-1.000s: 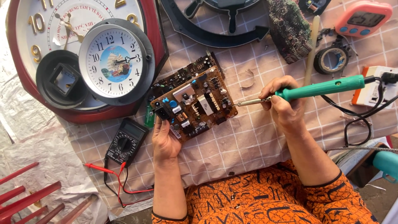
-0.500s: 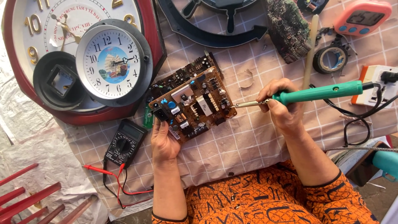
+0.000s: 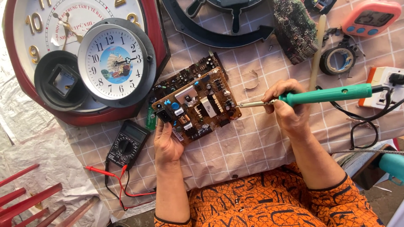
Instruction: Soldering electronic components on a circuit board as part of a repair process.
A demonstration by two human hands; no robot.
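A brown circuit board point(image 3: 195, 105) is gripped at its lower left edge by the left hand point(image 3: 167, 143), fingers closed around it, and is held tilted over the middle of the checked cloth point(image 3: 244, 147). A green-handled soldering iron point(image 3: 311, 96) is clasped in the closed right hand point(image 3: 286, 110), its metal tip just beside the board's right edge. A black multimeter point(image 3: 126, 145) lies near the cloth's left edge, below a round white clock point(image 3: 113, 63).

Circuit board point(image 3: 195, 105) lies centrally on the worktop point(image 3: 252, 147). Multimeter point(image 3: 127, 144) sits left of it, 2 clocks point(image 3: 111, 63) behind-left, soldering iron point(image 3: 311, 96) right, tape roll point(image 3: 338, 60) behind-right.
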